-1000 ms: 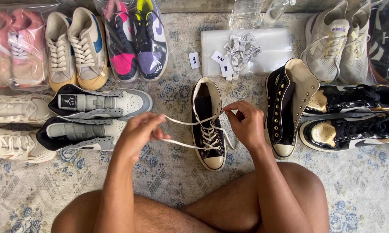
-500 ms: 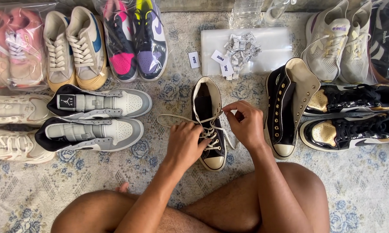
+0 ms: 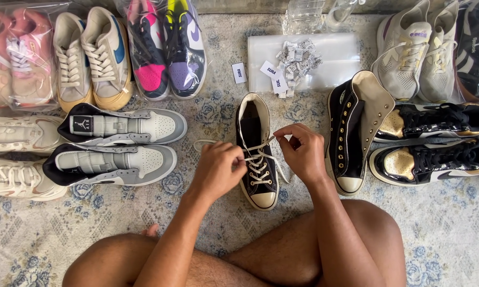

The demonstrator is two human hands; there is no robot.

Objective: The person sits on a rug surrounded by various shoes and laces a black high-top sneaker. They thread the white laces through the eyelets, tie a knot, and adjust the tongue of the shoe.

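Far left of frame: pink sneakers in a clear bag, white sneakers stacked below them. Next over, upper left: cream pair with blue accent, then a bagged pink/purple/black pair. Below those, two grey-and-white high-tops lying on their sides, toes pointing right. Centre frame: black high-top with white toe cap stands upright on the patterned rug, toe toward the person, partly laced with a white lace. Left hand touches the shoe's left edge, fingers curled shut on one lace end; a slack loop of lace trails off left of it. Right hand just right of the shoe, thumb and fingers pinching the other lace end, pulled taut across the upper eyelets. Above centre: clear flat plastic sheet with a pile of small paper tags. Right of the hands: the matching black high-top, unlaced, leaning on its side. Far right: two black-and-gold sneakers, grey-white trainers above them.
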